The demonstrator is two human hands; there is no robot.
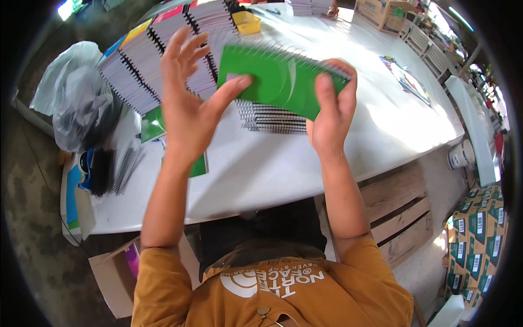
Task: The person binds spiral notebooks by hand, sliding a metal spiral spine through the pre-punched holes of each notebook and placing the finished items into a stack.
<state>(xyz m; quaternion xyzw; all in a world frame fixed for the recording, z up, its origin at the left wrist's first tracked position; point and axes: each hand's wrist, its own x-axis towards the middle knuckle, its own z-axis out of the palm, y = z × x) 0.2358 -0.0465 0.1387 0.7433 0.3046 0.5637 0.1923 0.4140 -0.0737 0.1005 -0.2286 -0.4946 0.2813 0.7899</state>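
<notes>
A green-covered spiral notebook [272, 79] is held up over the table, its wire coil along the far edge. My right hand [335, 103] grips its right end, thumb on the cover and fingers behind. At its left end my left hand [190, 101] has its fingers spread upward, with only the thumb lying against the cover. Just below the notebook sits a stack of coil-bound notebooks [275, 119], partly hidden by it. Green-covered pieces [153, 124] lie on the table by my left wrist, partly covered by my forearm.
Tall stacks of coil-bound books [163, 60] stand at the far left of the white table [261, 169]. Loose coils [129, 166] lie near the left edge, beside a plastic bag [81, 103]. A yellow tub [247, 23], a cardboard box [381, 13] and printed sheets [406, 79] are farther off.
</notes>
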